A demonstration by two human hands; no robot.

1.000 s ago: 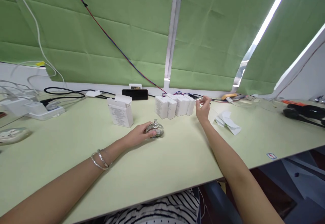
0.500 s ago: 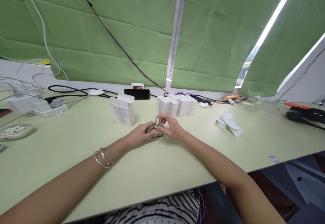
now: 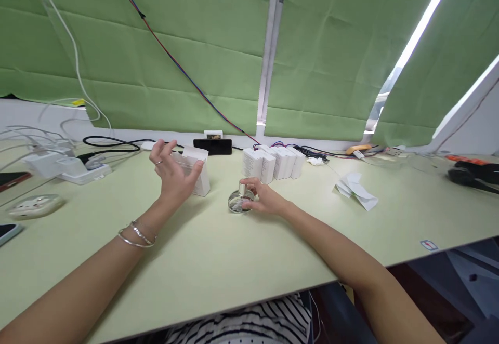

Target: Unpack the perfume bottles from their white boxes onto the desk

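Note:
A round, clear perfume bottle [image 3: 236, 201] with a silver cap stands upright on the table. My right hand [image 3: 262, 197] grips it from the right, fingers at the cap and thumb low on the glass. To the left, a white carton [image 3: 202, 180] with its top flaps up stands on the table. My left hand [image 3: 175, 172] is at that carton with fingers spread, hiding much of its front. Whether the thumb touches the carton I cannot tell.
Behind the bottle stand several small white boxes [image 3: 273, 163] in a row. A black phone [image 3: 212, 146] leans at the back. Crumpled white paper [image 3: 356, 190] lies on the right. Power strips [image 3: 83, 173] and cables are on the left.
My left hand has let go of the bottle and moved left and up to the white carton, its fingers opening. My right hand stays on the bottle.

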